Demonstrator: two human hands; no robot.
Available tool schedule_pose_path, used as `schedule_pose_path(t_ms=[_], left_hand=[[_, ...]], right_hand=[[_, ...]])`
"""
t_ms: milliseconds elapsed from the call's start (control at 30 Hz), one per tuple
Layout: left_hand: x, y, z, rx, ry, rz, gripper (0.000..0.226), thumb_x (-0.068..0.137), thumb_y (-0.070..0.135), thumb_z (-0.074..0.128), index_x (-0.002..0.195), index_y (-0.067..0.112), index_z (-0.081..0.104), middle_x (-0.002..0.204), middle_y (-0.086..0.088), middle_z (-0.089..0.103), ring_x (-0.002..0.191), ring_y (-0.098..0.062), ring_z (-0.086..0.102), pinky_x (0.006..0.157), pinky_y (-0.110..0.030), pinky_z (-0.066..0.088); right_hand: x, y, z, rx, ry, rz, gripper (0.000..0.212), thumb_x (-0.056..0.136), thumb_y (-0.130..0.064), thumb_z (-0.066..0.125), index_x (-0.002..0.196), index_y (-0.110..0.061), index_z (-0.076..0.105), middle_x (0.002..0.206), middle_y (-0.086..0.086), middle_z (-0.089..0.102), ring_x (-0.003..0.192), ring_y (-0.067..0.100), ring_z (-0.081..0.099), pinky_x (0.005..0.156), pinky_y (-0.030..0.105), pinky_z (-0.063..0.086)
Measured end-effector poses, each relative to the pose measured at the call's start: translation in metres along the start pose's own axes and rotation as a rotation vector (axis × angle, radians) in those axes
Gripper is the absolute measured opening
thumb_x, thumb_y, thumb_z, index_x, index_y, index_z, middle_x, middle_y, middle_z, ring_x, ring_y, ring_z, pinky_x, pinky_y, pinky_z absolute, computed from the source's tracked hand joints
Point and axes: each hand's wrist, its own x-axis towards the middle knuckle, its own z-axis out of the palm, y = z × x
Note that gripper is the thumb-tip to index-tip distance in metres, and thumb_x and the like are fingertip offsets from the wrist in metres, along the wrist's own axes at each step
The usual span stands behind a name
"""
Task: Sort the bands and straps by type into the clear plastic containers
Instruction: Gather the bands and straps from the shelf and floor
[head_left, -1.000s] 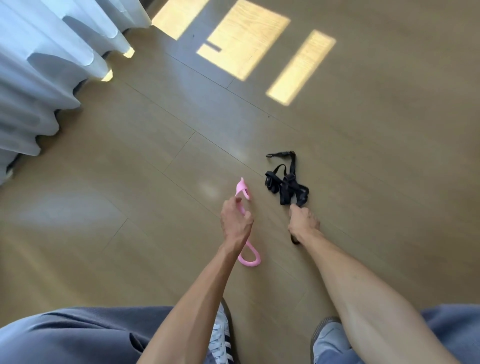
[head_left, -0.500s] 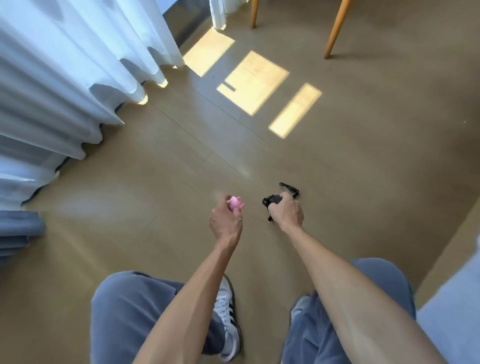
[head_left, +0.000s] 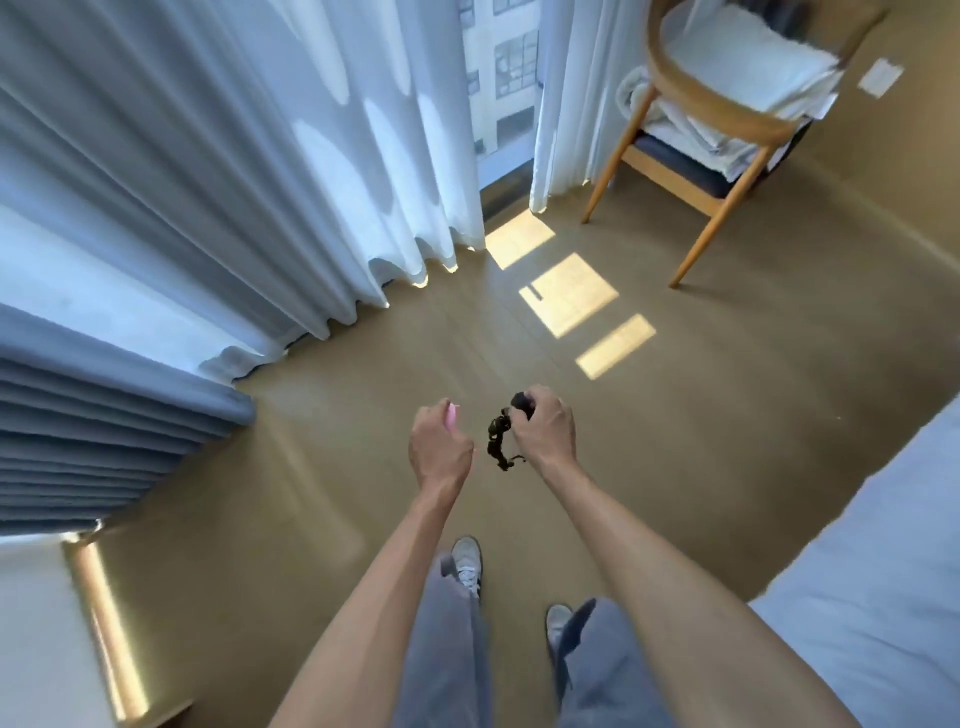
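Observation:
My left hand (head_left: 439, 447) is closed in a fist round a pink band (head_left: 451, 415); only a small pink tip shows above the knuckles. My right hand (head_left: 545, 428) grips a bundle of black straps (head_left: 498, 441), whose loose ends dangle below the fist in the gap between my hands. Both hands are held out in front of me, well above the wooden floor (head_left: 701, 441). No clear plastic container is in view.
White curtains (head_left: 234, 182) hang along the left and far side. A wooden chair (head_left: 727, 114) piled with folded white linen stands at the far right. A white bed edge (head_left: 883, 571) fills the lower right. My legs and shoes (head_left: 467, 564) are below.
I have risen from a crouch to standing. Both hands lifted the pink band and the black straps off the floor, and the view now takes in the curtains and chair.

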Motion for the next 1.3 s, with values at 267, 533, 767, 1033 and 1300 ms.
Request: schedule_pose_path(t_ms=[267,533,767,1033,1300], left_hand=[[-0.082,0.011,-0.163,-0.087,0.342,-0.133,0.027,0.09,0.011,0.061,0.116,0.013,0.069,0.099,-0.01,0.074,0.091,-0.031,0.067,0.078,-0.034,0.05],[-0.173,-0.063,-0.303,-0.158,0.627,-0.263,0.013,0.088,0.015,0.06,0.089,0.021,0.072,0.077,-0.001,0.07,0.071,-0.023,0.063,0.061,-0.031,0.05],[-0.247,-0.181,-0.413,-0.141,0.758,-0.326,0.021,0.091,0.026,0.059,0.074,0.019,0.07,0.063,0.005,0.064,0.06,-0.014,0.06,0.056,-0.036,0.053],[-0.343,-0.317,-0.535,-0.075,0.865,-0.38,0.022,0.098,0.036,0.059,0.099,0.018,0.072,0.095,0.002,0.062,0.077,-0.009,0.06,0.063,-0.014,0.046],[-0.411,-0.423,-0.646,-0.155,1.02,-0.435,0.026,0.1,0.038,0.055,0.105,0.017,0.07,0.094,0.006,0.071,0.081,-0.005,0.066,0.072,-0.02,0.056]], right_hand=[[-0.109,-0.154,-0.029,-0.004,-0.255,-0.381,0.009,0.082,-0.013,0.055,0.084,-0.011,0.064,0.073,-0.003,0.067,0.075,0.024,0.062,0.067,0.03,0.046],[-0.238,-0.266,0.018,0.077,-0.414,-0.69,0.027,0.072,-0.007,0.062,0.062,-0.032,0.056,0.059,-0.015,0.063,0.056,-0.002,0.062,0.046,0.008,0.04],[-0.365,-0.34,0.119,0.029,-0.522,-0.853,0.013,0.072,-0.012,0.066,0.079,-0.017,0.055,0.077,0.002,0.063,0.069,0.02,0.061,0.058,0.015,0.047],[-0.543,-0.402,0.247,0.12,-0.74,-0.979,0.019,0.077,-0.004,0.065,0.088,-0.02,0.063,0.08,-0.007,0.068,0.078,0.013,0.067,0.069,0.028,0.059],[-0.696,-0.479,0.343,0.357,-0.869,-1.116,0.02,0.076,-0.007,0.062,0.086,-0.024,0.062,0.077,-0.02,0.064,0.073,-0.004,0.062,0.056,0.008,0.048]])
